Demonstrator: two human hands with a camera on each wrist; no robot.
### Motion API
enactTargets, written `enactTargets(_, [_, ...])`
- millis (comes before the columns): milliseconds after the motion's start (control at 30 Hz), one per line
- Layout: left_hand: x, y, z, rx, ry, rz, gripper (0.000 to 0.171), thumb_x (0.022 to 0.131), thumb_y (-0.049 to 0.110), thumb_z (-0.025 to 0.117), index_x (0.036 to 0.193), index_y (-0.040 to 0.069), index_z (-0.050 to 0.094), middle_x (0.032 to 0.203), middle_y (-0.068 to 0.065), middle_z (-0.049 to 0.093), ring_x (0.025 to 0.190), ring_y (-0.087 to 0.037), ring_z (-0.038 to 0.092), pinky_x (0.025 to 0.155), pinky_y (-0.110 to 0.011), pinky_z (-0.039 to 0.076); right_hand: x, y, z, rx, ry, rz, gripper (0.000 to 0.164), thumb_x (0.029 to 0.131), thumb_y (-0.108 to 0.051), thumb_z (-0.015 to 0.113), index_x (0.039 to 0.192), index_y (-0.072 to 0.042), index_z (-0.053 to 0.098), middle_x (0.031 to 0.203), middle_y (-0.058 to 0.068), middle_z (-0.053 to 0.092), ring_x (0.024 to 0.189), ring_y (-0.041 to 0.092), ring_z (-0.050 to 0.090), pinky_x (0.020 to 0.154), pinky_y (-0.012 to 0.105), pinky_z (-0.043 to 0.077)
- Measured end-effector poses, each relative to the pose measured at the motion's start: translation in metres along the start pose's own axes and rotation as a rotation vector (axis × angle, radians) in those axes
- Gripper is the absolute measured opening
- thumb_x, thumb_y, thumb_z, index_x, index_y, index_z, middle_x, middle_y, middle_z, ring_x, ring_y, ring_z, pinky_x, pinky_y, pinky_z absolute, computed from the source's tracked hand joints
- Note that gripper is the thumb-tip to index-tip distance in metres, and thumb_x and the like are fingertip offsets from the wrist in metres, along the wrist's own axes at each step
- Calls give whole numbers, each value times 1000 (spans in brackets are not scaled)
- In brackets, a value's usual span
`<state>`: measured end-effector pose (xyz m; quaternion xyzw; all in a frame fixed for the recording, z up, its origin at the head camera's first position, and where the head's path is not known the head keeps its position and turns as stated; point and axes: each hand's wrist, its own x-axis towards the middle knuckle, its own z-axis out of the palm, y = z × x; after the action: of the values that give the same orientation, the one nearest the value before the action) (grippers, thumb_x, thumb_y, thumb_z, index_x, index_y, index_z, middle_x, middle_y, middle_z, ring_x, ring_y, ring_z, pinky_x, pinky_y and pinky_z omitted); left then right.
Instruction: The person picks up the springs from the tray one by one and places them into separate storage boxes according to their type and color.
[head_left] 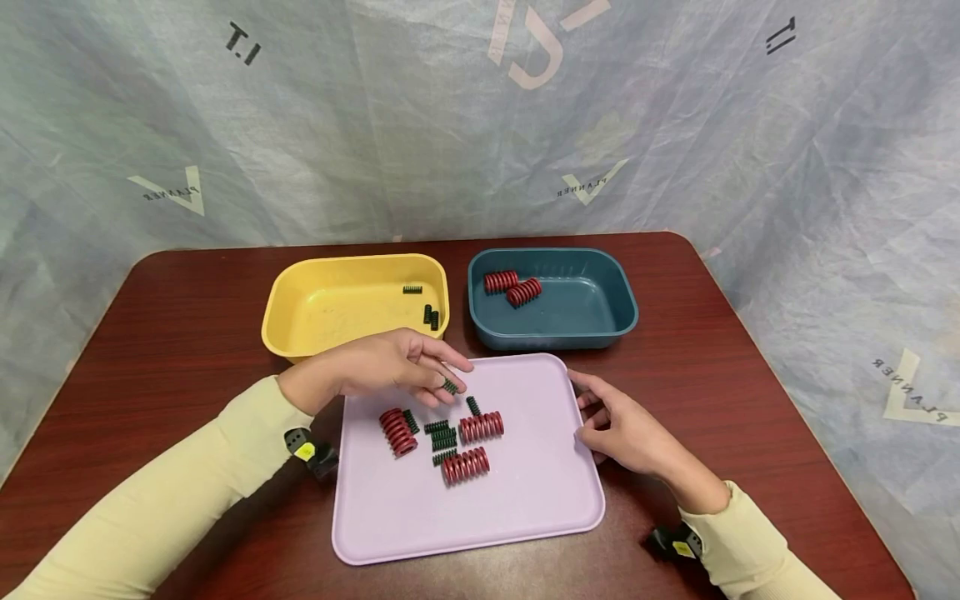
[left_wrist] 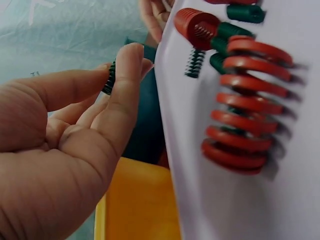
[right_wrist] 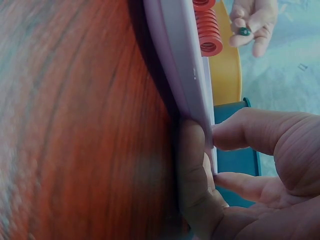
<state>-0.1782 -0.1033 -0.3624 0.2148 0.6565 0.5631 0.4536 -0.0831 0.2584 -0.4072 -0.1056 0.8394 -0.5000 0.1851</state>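
My left hand (head_left: 397, 367) pinches a small dark green spring (left_wrist: 109, 79) between thumb and fingers, above the far left part of a lilac tray (head_left: 525, 500). My right hand (head_left: 626, 425) grips the tray's right edge, thumb on the rim and a finger beneath it, as the right wrist view shows. On the tray lie thick red springs, one at the left (head_left: 397, 432), one near the middle (head_left: 482, 427) and one lower down (head_left: 466, 466). Several small green springs (head_left: 444, 438) lie among them; a separate green spring (head_left: 472, 406) leans near the middle red one.
Behind the tray stands a yellow bin (head_left: 330, 321) with 3 small green springs (head_left: 412, 289) in it. Right of it, a dark teal bin (head_left: 585, 325) holds two red springs (head_left: 501, 282). The brown table (head_left: 195, 308) backs onto a hanging grey sheet (head_left: 375, 125).
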Motion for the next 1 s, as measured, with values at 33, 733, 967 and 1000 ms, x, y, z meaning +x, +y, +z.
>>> enactTargets(33, [-1,1,-2,-2,2,7,43,104,-1,55,146,-9,50,134,-27,63,118,-39,66,95,-42,59,0,0,0,1,0,0,79,88,10,66,159,-4,34,117,22,50,84,26,63,55,37,61])
enactTargets(733, [-21,7,-58,-254,178,71,49,107,-1,51,154,-7,38,139,-25,60,115,-28,68,103,-45,52,0,0,1,-7,-2,9,78,89,9,66,159,-4,33,119,22,51,84,26,63,55,37,61])
enactTargets(967, [-23,1,-77,-313,213,101,52,105,-8,49,154,-11,33,140,-26,58,119,-26,66,110,-50,44,0,-1,0,-2,-8,6,78,89,9,67,159,-3,33,117,21,50,83,25,63,55,37,61])
enactTargets(1000, [-23,1,-80,-307,219,103,51,105,-9,48,154,-12,33,141,-24,58,121,-27,65,111,-52,42,0,0,0,-7,-9,5,78,89,9,67,159,-3,33,117,21,50,83,25,63,55,37,61])
